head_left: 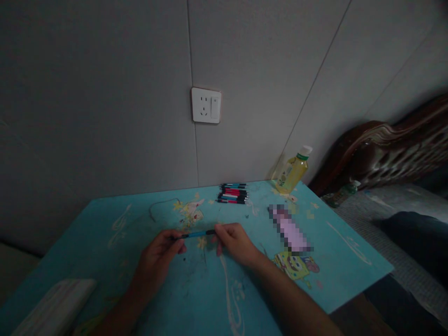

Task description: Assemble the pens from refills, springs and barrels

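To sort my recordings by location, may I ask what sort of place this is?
Probably a bedroom: a dark carved headboard and what looks like a bed stand beside the blue table.

No word, brand or number is legible; positions are given from the centre of the view. At 3 o'clock, the yellow bottle [297, 169] bears a label [286, 174] with green marks, its characters too small and blurred to read. Between 11 and 12 o'clock, the switch [214, 108] of the wall socket [203, 105] carries a minute mark near its top, form unresolved. At 5 o'clock, the pens [232, 192], and at 7 o'clock, the blue pen [198, 234], are too small to show any lettering distinctly.
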### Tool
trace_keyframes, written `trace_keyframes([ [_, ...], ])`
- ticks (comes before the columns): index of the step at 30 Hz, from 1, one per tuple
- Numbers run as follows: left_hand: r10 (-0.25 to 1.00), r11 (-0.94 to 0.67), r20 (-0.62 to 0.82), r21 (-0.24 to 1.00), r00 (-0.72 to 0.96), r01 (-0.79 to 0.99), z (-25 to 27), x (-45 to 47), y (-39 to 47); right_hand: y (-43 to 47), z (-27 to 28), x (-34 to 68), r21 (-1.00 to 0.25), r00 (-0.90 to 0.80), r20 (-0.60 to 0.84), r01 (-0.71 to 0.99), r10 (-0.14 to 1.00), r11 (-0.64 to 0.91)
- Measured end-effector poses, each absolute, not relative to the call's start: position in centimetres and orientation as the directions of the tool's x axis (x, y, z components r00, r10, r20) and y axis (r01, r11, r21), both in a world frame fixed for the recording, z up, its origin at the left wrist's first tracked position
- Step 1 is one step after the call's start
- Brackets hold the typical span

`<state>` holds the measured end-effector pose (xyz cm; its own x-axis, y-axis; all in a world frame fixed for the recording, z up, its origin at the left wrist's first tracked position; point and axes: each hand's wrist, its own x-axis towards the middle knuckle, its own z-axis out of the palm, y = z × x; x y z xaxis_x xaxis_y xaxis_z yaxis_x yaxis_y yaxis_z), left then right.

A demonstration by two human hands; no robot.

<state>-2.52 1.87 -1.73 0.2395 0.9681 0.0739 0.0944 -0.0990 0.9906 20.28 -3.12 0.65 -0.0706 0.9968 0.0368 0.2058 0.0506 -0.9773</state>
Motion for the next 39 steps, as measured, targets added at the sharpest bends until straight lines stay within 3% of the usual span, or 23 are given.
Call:
trace_keyframes([
  [3,0.962,-0.126,0.099,0.988,0.253,0.091,-1.6,-2.6,2.0,-3.0,0.6,20.5,-0.983,-0.059,0.007,0.185,0.998,0.018],
  [9,0.977,-0.097,0.068,0.985,0.202,0.140,-2.0,-3.1,2.8,-2.5,0.6,21.0,-0.991,-0.059,0.081,0.100,0.995,0.086],
  [16,0.982,-0.076,0.051,0.988,0.184,0.131,-1.6,-2.8,2.5,-2.7,0.4,20.7,-0.967,0.013,0.132,0.221,0.991,0.126],
  [22,0.969,-0.119,0.090,0.986,0.229,0.114,-1.3,-2.9,2.5,-2.9,0.8,20.8,-0.916,-0.069,0.161,0.360,0.985,0.175],
  [26,0.962,-0.138,0.117,0.988,0.248,0.067,-1.1,-2.6,2.2,-3.1,0.9,20.8,-0.923,-0.066,0.107,0.364,0.992,0.124],
  [32,0.962,-0.157,0.147,0.987,0.231,0.027,-0.7,-2.5,2.3,-3.1,1.4,20.6,-0.926,-0.098,0.196,0.308,0.976,0.217],
  [36,0.952,-0.152,0.152,0.988,0.266,-0.018,-0.8,-2.4,2.1,-3.1,1.0,20.5,-0.906,-0.058,0.149,0.391,0.987,0.160],
  [39,0.952,-0.137,0.142,0.990,0.270,-0.035,-0.7,-2.3,2.0,-3.2,0.9,20.4,-0.934,-0.046,0.137,0.328,0.989,0.145],
])
